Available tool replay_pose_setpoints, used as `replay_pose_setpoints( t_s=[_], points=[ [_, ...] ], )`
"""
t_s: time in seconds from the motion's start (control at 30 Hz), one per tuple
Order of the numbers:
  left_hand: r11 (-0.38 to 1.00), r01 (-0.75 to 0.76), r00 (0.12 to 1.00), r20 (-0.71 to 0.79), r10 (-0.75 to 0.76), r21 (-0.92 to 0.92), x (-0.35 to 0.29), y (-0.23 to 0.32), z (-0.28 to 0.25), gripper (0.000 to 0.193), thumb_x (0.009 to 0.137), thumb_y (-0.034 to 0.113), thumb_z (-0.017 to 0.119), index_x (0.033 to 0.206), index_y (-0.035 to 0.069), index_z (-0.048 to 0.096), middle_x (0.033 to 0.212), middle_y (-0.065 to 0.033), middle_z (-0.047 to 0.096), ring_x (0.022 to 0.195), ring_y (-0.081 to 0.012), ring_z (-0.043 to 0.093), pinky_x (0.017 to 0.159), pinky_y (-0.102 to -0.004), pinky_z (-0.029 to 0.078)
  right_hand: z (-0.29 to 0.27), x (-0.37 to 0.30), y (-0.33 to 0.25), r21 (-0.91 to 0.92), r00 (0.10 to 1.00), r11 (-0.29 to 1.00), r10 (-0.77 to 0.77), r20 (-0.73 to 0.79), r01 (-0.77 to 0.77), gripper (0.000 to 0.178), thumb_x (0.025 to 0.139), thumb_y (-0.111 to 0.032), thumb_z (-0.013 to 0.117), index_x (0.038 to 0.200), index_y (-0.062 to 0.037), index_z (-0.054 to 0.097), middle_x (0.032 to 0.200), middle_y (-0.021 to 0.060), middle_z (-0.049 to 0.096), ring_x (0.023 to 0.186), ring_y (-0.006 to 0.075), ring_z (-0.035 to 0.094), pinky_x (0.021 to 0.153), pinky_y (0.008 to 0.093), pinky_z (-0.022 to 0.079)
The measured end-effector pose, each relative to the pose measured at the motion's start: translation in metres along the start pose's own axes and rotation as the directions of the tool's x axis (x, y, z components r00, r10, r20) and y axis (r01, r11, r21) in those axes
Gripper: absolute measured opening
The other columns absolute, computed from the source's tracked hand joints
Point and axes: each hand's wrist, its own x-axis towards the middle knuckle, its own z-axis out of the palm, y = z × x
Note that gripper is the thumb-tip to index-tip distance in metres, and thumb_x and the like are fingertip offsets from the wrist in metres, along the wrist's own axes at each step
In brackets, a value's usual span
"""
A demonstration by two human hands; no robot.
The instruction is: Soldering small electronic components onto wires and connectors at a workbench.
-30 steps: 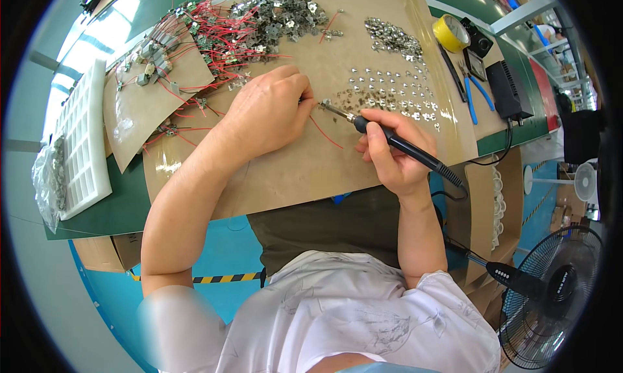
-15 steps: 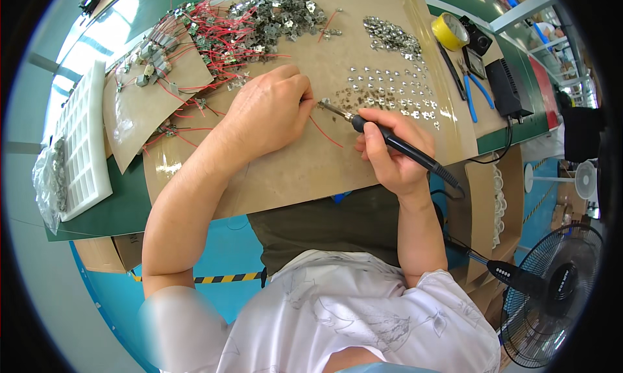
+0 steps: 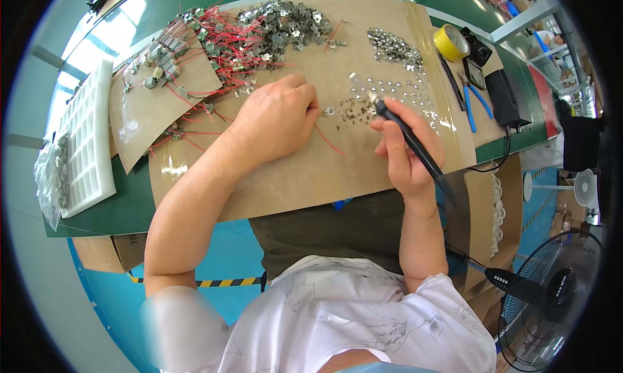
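A person's right hand point(image 3: 413, 168) pinches a soldering iron point(image 3: 414, 140) between thumb and fingers, as a red wire point(image 3: 332, 144) and small metal piece point(image 3: 329, 111) sit just right of the bunched left hand point(image 3: 279, 118), its grasp hidden.

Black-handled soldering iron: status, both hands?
Right hand: gripping black-handled soldering iron, tip apart from small silver metal part. Left hand: curled at thin red wire, hold hidden. No visible obstruction at tip.
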Motion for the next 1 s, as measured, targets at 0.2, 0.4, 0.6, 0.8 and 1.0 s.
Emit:
replay_pose_setpoints(
  t_s=[0.2, 0.4, 0.6, 0.8, 1.0],
  points=[
    [1.0, -0.016, 1.0, 0.005, 0.016, 0.015, -0.001, 0.003, -0.002, 0.014, 0.093, 0.013, 0.068, 0.09, 0.0, 0.072, 0.094, -0.017, 0.067, 0.089, -0.0394, 0.071, 0.08, -0.0489, 0.058, 0.008, 0.032, 0.023, -0.289, 0.97, 0.926, -0.229, 0.083, 0.243, 0.032, 0.096, 0.006, 0.072, 0.125, -0.0077, 0.074, 0.095, 0.0081, 0.08, 0.065, 0.0162, 0.064, 0.061, 0.0287, 0.051],
    [1.0, -0.028, 1.0, 0.004, 0.028, 0.006, 0.0, 0.003, -0.002, 0.013, 0.093, 0.013, 0.069, 0.092, 0.0, 0.073, 0.094, -0.0167, 0.067, 0.089, -0.0388, 0.071, 0.08, -0.0485, 0.058, 0.013, 0.035, 0.027, -0.389, 0.946, 0.868, -0.239, 0.22, 0.31, 0.036, 0.088, 0.005, 0.078, 0.121, -0.0089, 0.074, 0.094, 0.0075, 0.076, 0.073, 0.0269, 0.062, 0.071, 0.0376, 0.051],
    [1.0, -0.022, 1.0, 0.008, 0.022, 0.014, -0.001, 0.001, -0.003, 0.014, 0.093, 0.014, 0.07, 0.092, 0.001, 0.073, 0.094, -0.0163, 0.067, 0.089, -0.0386, 0.071, 0.08, -0.0479, 0.058, 0.014, 0.029, 0.021, -0.342, 0.925, 0.868, -0.281, 0.255, 0.358, 0.034, 0.087, 0.005, 0.079, 0.118, -0.0078, 0.074, 0.087, 0.007, 0.072, 0.068, 0.0252, 0.06, 0.067, 0.0373, 0.048],
    [1.0, -0.019, 1.0, 0.004, 0.019, 0.001, 0.0, 0.002, -0.001, 0.012, 0.092, 0.014, 0.073, 0.092, 0.002, 0.072, 0.094, -0.0157, 0.068, 0.089, -0.0389, 0.07, 0.079, -0.0481, 0.056, 0.016, 0.019, 0.022, -0.331, 0.936, 0.883, -0.266, 0.232, 0.333, 0.034, 0.085, 0.006, 0.081, 0.115, -0.0073, 0.075, 0.086, 0.0057, 0.072, 0.067, 0.0236, 0.059, 0.065, 0.0368, 0.047],
    [1.0, -0.006, 1.0, 0.003, 0.006, -0.003, -0.001, 0.003, -0.003, 0.012, 0.092, 0.014, 0.073, 0.092, 0.002, 0.072, 0.095, -0.0155, 0.068, 0.089, -0.0393, 0.07, 0.079, -0.0483, 0.056, 0.018, 0.02, 0.023, -0.298, 0.925, 0.881, -0.311, 0.218, 0.367, 0.034, 0.085, 0.006, 0.08, 0.117, -0.006, 0.074, 0.087, 0.0063, 0.073, 0.067, 0.0233, 0.06, 0.066, 0.0367, 0.047]
  ],
)
